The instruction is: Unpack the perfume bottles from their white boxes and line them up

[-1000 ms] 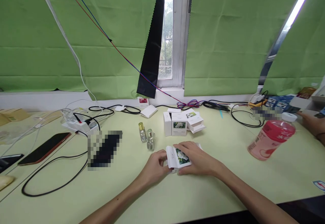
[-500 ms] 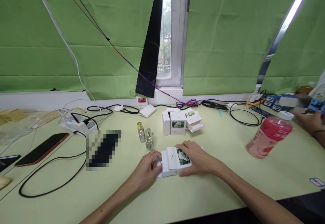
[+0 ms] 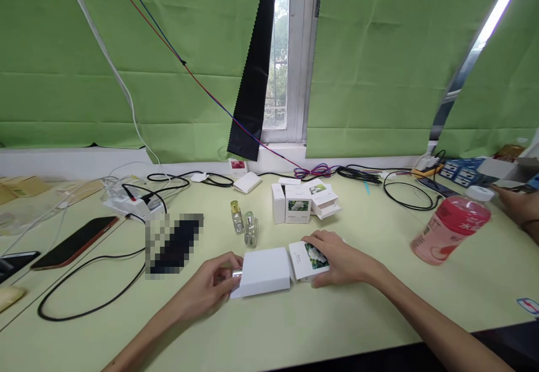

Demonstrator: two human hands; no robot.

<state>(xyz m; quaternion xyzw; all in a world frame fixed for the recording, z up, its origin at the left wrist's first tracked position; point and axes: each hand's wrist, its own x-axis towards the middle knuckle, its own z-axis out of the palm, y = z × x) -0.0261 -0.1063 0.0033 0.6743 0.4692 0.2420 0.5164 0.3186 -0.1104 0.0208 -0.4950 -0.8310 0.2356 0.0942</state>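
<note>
Head view: at the left, the left hand (image 3: pixel 209 286) is curled nearly closed, its fingertips on a shiny silver part (image 3: pixel 237 273) at the near-left end of a plain white box (image 3: pixel 266 271). That hold looks small, so an uneven pull could let whatever is inside slide out of the left end, or bend the flap there. On the far side, 2 small glass bottles, 1 gold-capped (image 3: pixel 238 218) and 1 green-capped (image 3: pixel 251 230), stand close enough that a swing of the box or the knuckles might tip them. Further right, the right hand (image 3: pixel 343 259) is clamped over a flower-printed sleeve (image 3: pixel 303 261); too hard a squeeze could crease its thin card.

As for placing, the white box lies just right of the left fingers, between the 2 hands. The sleeve sits to its right, under the right fingers and thumb; whether the 2 pieces touch, I cannot tell. Beyond them is a cluster of white cartons (image 3: pixel 298 209). Well to the right, a pink drink bottle (image 3: pixel 450 230) leans, and at the far-right edge is another person's hand (image 3: pixel 516 203).
</note>
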